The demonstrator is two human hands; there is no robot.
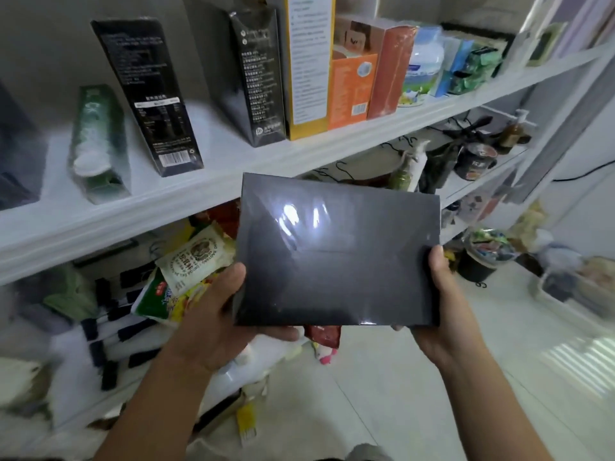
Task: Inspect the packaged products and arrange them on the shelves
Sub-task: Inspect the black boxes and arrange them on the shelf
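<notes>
A flat black box point(336, 254) wrapped in glossy film is held up in front of the white shelf unit, its broad plain face toward me. My left hand point(219, 314) grips its lower left edge, thumb on the front and fingers underneath. My right hand point(439, 304) grips its lower right edge, thumb along the side. The white upper shelf point(213, 184) just beyond carries standing packages: a green pack point(100, 144), two black boxes point(149, 94) point(259, 78), a yellow box point(309, 64), orange boxes point(352, 88) and a white jar point(422, 71).
The lower shelf holds loose snack bags point(189, 264) and striped cloth point(109, 327) at left. A bottle, dark tub point(476, 161) and cables sit on the shelf at right. A cup of wrappers point(479, 257) and a basket stand on the pale tiled floor at right.
</notes>
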